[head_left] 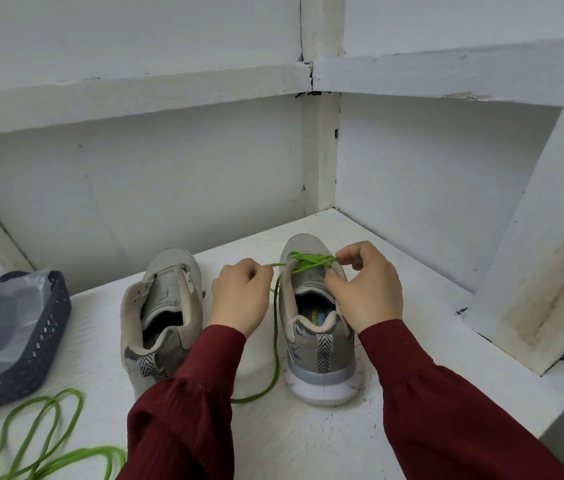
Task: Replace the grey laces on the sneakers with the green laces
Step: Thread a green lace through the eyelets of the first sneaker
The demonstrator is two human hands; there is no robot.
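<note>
Two grey sneakers stand side by side on a white shelf, heels toward me. The left sneaker (162, 306) has no lace in it. A green lace (308, 263) crisscrosses the front eyelets of the right sneaker (318, 341). My left hand (239, 292) pinches one end of this lace between the shoes, and the slack trails down past the heel. My right hand (365, 282) pinches the other end over the right side of the shoe's tongue. A second green lace (48, 438) lies looped at the bottom left.
A dark perforated basket (41, 344) holding a clear plastic bag sits at the left edge. White walls close the shelf's back and right corner. A slanted white board (533, 271) leans at the right. The shelf's front right edge drops off.
</note>
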